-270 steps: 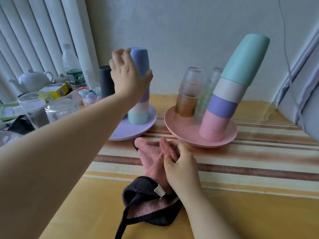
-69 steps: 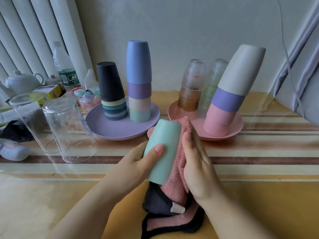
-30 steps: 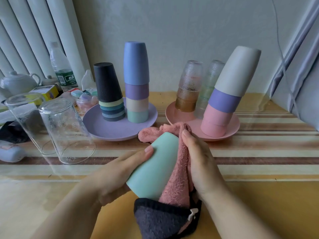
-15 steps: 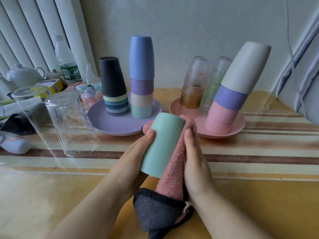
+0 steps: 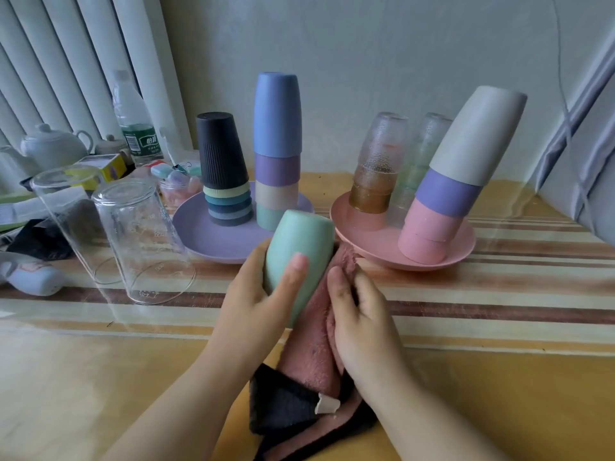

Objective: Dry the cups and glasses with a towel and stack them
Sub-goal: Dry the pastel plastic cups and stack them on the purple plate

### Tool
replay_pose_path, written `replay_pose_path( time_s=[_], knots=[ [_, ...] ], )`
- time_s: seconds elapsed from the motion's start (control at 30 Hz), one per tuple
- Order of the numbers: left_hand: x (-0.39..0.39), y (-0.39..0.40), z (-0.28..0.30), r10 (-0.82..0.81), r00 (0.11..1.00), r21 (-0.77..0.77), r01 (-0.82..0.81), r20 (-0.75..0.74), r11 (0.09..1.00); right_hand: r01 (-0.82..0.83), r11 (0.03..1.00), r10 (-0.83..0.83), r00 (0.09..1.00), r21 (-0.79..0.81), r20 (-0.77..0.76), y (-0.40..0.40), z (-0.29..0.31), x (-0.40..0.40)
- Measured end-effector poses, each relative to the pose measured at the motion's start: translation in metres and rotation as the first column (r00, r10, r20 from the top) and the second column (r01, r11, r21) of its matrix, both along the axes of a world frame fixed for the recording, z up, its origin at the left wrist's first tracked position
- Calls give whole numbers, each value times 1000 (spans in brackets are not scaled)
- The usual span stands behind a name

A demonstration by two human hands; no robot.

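Note:
My left hand (image 5: 263, 296) grips a mint green cup (image 5: 299, 251), bottom up, over the table's middle. My right hand (image 5: 359, 314) holds a pink and black towel (image 5: 312, 354) against the cup's right side. Behind stands a purple plate (image 5: 203, 227) with a stack of upturned cups topped by a blue cup (image 5: 278, 114) and a second stack topped by a black cup (image 5: 219, 151). To the right a pink plate (image 5: 462, 251) carries a leaning stack topped by a grey cup (image 5: 479, 134), an amber glass stack (image 5: 377, 168) and a greenish glass stack (image 5: 419, 161).
Two clear glasses (image 5: 133, 227) stand upturned at the left. Behind them lie a white teapot (image 5: 53, 148), a water bottle (image 5: 133, 121), a yellow box (image 5: 103, 168) and small clutter. A wall is close behind; a curtain (image 5: 585, 128) hangs at the right.
The mint cup came off the leaning stack on the pink plate. Over the last second my hands turned it against the towel, and it now stands more upright.

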State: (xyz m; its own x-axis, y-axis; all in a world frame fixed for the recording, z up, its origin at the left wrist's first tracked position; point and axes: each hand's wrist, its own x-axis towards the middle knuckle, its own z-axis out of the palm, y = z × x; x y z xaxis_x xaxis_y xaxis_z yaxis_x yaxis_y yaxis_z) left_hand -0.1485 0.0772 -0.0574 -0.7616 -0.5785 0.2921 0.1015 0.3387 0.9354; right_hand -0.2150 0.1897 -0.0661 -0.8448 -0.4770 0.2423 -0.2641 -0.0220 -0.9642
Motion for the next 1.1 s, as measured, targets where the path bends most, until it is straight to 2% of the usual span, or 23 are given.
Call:
replay_pose_path(
  time_s=[0.1,0.23,0.3,0.37,0.53,0.6,0.67,0.77,0.87,0.97,1.1],
  knots=[
    [2,-3,3,-193,979,124,183,66,975,-73,997,73,996,8,56,1,-1,1],
    [6,-8,7,-455,889,333,414,52,847,-98,987,124,969,-126,214,-3,-10,-7],
    [4,-10,5,-497,868,398,450,17,800,-101,984,142,944,-150,297,-5,-14,-5],
    [3,-10,2,-484,875,421,447,-22,789,-66,985,120,928,-161,354,-6,-15,-3],
    [2,-8,-3,-400,908,463,410,-126,786,-56,988,115,889,-144,443,-3,-6,-6],
    [2,-8,-4,-340,933,451,357,-120,818,-80,986,139,874,-146,465,-4,-7,-8],
    [1,-10,-2,-237,964,436,266,-119,860,-88,993,116,891,-83,440,-7,-8,-9],
    [2,-23,5,45,994,301,-15,-95,954,-19,1000,20,923,-8,385,-9,-16,-14],
    [-1,-44,10,306,952,75,-306,24,949,36,996,-60,946,83,319,-6,-18,-17],
    [-10,-53,21,423,902,-65,-419,80,906,22,996,-48,949,87,311,-6,-16,-16],
    [-29,-66,33,492,864,-176,-471,104,864,18,995,-47,946,94,320,-7,-16,-16]
  ],
)
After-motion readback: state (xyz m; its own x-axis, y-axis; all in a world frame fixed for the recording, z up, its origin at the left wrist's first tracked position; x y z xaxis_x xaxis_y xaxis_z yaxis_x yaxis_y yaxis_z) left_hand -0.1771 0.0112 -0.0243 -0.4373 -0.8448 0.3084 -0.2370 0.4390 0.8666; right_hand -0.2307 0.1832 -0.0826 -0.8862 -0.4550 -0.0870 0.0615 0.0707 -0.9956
